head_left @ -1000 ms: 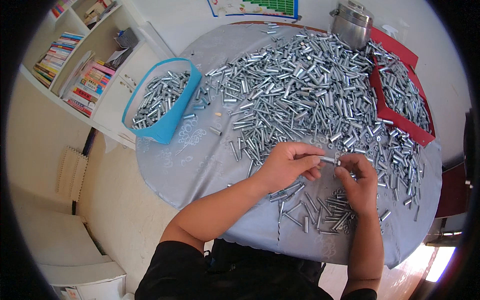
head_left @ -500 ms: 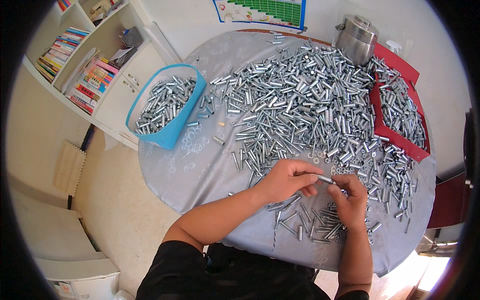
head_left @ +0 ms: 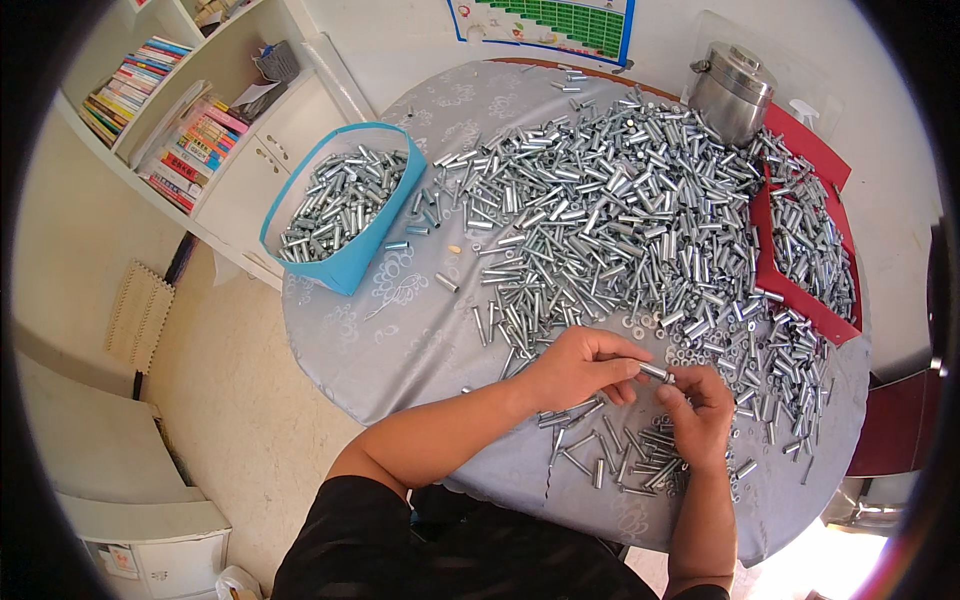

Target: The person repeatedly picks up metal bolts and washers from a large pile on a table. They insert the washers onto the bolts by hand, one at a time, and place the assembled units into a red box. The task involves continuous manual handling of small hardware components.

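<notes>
A shiny metal sleeve anchor (head_left: pixel 655 371) spans the gap between my two hands above the near part of the table. My left hand (head_left: pixel 585 368) pinches its left end between thumb and fingers. At the other end, where a ring-like washer or nut shows, the thumb and fingers of my right hand (head_left: pixel 700 400) are closed on it. Flat washers (head_left: pixel 640 328) lie just beyond my fingers. Loose bolts (head_left: pixel 610 450) are scattered below my hands, close to the near table edge. A large heap of metal sleeves and bolts (head_left: pixel 620 200) spreads behind.
On the left stands a blue fabric box (head_left: pixel 407 185) filled with metal sleeves. A red box (head_left: pixel 800 303), full of similar parts, sits at the right beside a steel canister (head_left: pixel 735 95). A grey patterned cloth (head_left: pixel 350 345) covers the round table. Bookshelves (head_left: pixel 190 100) stand beyond it.
The whole view has shifted slightly. Both hands keep hold of the sleeve anchor, and a little more of it shows between them. The parts on the table look unchanged.
</notes>
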